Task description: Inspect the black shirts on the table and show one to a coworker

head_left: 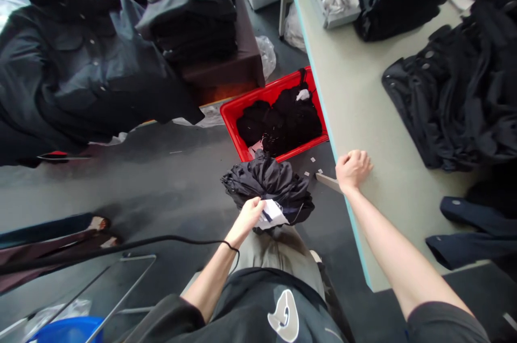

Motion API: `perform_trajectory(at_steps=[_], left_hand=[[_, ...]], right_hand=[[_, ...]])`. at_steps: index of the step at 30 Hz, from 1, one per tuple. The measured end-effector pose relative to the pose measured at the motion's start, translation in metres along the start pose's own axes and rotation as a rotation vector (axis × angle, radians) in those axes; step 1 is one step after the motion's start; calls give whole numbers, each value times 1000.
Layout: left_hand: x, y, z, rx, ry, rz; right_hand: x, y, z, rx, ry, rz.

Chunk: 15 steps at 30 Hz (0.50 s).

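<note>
Left hand [251, 215]: clenched on the gathered bundle, fingers closed over a white tag at its near edge.
Right hand [353, 169]: curled loosely, knuckles up, resting on the table's edge; no grip on anything could be made out.
Black garment bundle [269, 187]: crumpled and held up in the left hand, in front of the person's body, above the floor and just short of the crate.
White tag [272, 214]: attached to the bundle's near side, partly under the left fingers.
Pale flat strip [328, 182]: projecting from under the table edge, just beside the right hand.
Table [363, 90]: pale green top with a teal edge, running along the right side.
Black garment heap [452, 100]: piled on the table, right of the right hand.
Navy garment [476, 230]: lying on the table nearer the person.
Metal tray [341, 20]: at the table's far end, filled with small white pieces.
Red plastic crate [262, 90]: on the floor beside the table, tilted in view, holding dark garments [278, 122].
Paper scraps [313, 160]: small white bits scattered on the floor between crate and table.
Folded garment stack [194, 14]: dark, on a brown bench [218, 63] beyond the crate.
Buttoned garment heap [81, 68]: dark, draped at upper left.
Blue tub [68, 332]: at lower left, beneath a wire rack [121, 284].
</note>
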State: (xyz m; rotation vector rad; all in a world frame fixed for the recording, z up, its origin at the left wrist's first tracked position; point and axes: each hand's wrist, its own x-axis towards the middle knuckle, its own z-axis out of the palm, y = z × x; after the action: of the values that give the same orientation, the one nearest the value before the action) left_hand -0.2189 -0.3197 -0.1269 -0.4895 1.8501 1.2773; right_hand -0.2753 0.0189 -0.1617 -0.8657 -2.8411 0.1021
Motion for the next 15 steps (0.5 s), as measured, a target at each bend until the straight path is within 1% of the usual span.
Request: perform_trajectory(at_steps=[5,8,11,15], left_hand=[[-8,-3,33,113,-126,29],[-14,0,48,157,-191,44],[-17,3,54,203,-233,43],[-17,7,56,230,-255,65]], right_hand=[[0,0,1,5,8,-5],[0,0,1,-5,2,-6],[0,0,0,-32,-4,-8],[1,-1,-1,-53,-19,-8]])
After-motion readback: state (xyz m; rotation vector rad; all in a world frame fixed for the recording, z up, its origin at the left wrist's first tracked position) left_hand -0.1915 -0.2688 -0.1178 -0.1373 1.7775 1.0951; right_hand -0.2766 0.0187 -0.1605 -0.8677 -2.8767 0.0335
